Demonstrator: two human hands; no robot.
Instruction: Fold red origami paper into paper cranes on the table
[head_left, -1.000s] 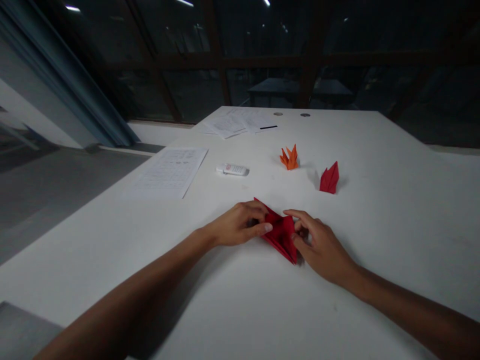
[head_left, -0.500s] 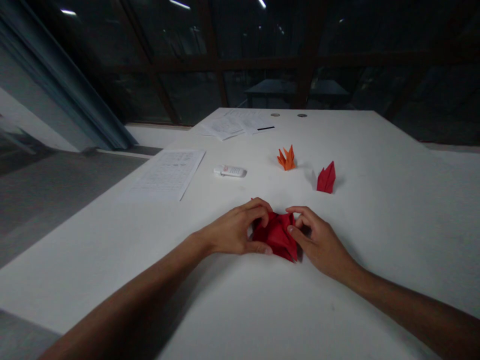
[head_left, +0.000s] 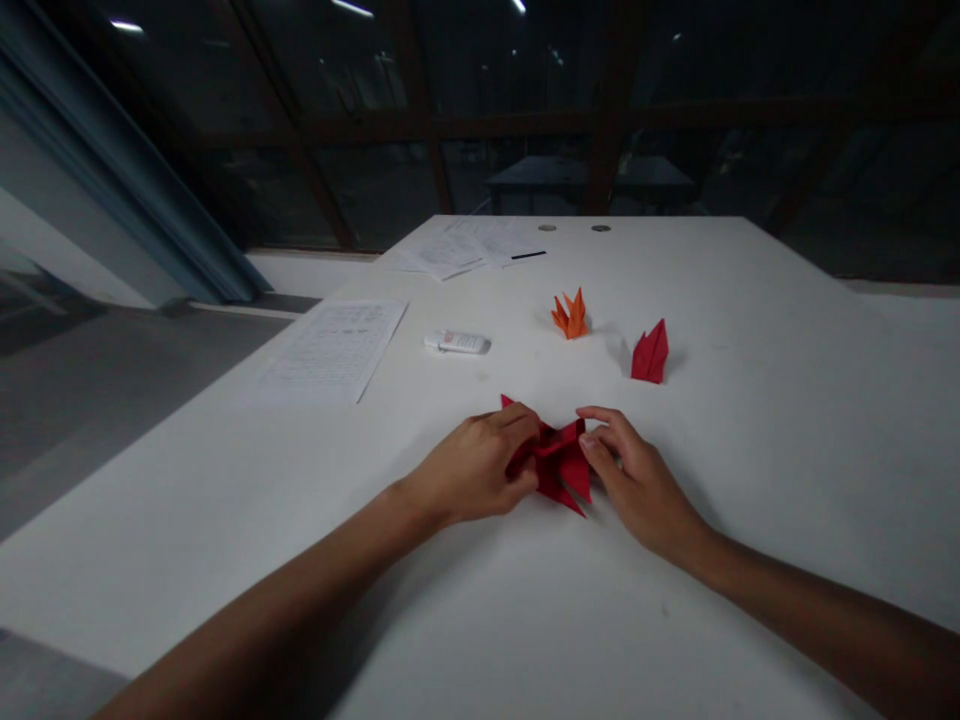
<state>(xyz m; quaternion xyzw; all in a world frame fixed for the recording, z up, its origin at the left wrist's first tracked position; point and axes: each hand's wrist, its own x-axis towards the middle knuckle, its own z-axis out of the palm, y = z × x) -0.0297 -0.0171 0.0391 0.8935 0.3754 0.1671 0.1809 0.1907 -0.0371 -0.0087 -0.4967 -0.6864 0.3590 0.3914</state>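
The person's left hand (head_left: 487, 468) and right hand (head_left: 637, 480) are bare, each with slender, jointed fingers and rounded knuckles. The left forearm (head_left: 300, 585) and right forearm (head_left: 810, 615) are likewise bare along their visible length, smooth in outline, narrowest at the wrist and progressively wider toward the elbow end. On the right thumb (head_left: 598, 455), a small, short nail is discernible at the tip; finer surface detail of both hands is indistinct in the dim light.
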